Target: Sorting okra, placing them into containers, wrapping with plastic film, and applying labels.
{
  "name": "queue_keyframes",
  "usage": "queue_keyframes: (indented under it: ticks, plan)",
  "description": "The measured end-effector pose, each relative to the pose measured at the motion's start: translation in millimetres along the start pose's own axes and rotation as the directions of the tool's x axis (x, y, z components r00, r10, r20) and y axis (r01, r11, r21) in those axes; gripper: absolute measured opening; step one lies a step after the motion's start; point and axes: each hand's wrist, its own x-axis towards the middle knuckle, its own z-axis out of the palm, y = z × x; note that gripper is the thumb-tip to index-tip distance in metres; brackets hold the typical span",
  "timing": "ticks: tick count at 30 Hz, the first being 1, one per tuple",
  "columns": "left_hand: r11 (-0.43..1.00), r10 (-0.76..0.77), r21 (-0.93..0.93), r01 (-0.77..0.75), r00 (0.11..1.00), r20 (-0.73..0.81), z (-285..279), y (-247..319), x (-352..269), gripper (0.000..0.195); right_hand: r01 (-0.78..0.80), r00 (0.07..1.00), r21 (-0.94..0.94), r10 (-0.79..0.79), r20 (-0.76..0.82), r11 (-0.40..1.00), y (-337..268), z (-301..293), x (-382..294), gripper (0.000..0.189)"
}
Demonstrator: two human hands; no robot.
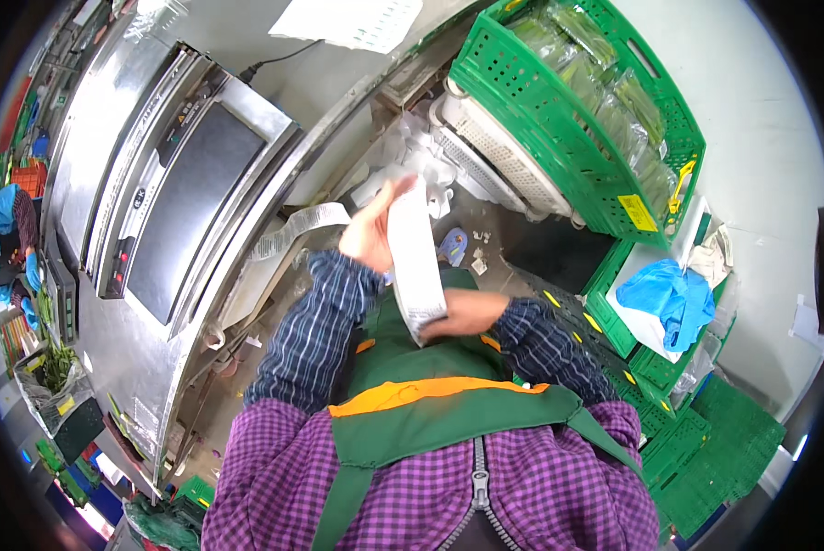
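Observation:
A long white strip of printed labels (pixel 414 255) is stretched between my two hands in front of the green apron (pixel 398 358). Its upper end is held by my left hand (pixel 374 231), with the thumb along the edge. The lower end is gripped by my right hand (pixel 470 312), slightly blurred, close to my waist. Left of my left hand, another printed label strip (pixel 301 226) curls out beside the steel table's edge. Crumpled white paper (pixel 412 155) lies in a heap beyond my hands.
A tray-wrapping machine with a dark plate (pixel 195 206) sits on the steel table (pixel 119 344) at left. A green crate (pixel 556 117) of bagged green vegetables tops white crates at right. Blue plastic (pixel 670 299) lies on crates. A co-worker (pixel 9 241) is at far left.

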Motion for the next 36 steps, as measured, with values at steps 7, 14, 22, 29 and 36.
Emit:
queue_keyframes:
  ticks: [7, 14, 22, 29, 36]
  plan:
    - [0.666, 0.393, 0.613, -0.425, 0.898, 0.196, 55, 10, 39, 0.012, 0.362, 0.931, 0.83, -0.111, -0.349, 0.424, 19, -67, -42, 0.069]
    - [0.765, 0.161, 0.598, -0.239, 0.97, 0.181, 60, -73, 52, 0.005, 0.525, 0.689, 0.449, -0.051, -0.723, 0.723, -44, -176, -46, 0.032]
    - [0.981, 0.09, 0.17, -0.089, 0.996, -0.002, 142, -32, 142, 0.06, 0.029, 0.989, 0.006, -0.028, -0.146, 1.0, -41, -221, -110, 0.029]
    - [0.798, 0.488, 0.447, -0.403, 0.868, -0.088, 190, -38, 184, 0.035, 0.321, 0.873, 0.315, -0.15, -0.464, 0.893, -40, -269, -136, 0.036]
    - [0.809, 0.578, 0.282, -0.515, 0.783, -0.228, 217, 8, 186, 0.03, 0.08, 0.991, 0.17, -0.061, -0.119, 0.982, -3, -306, -150, 0.016]
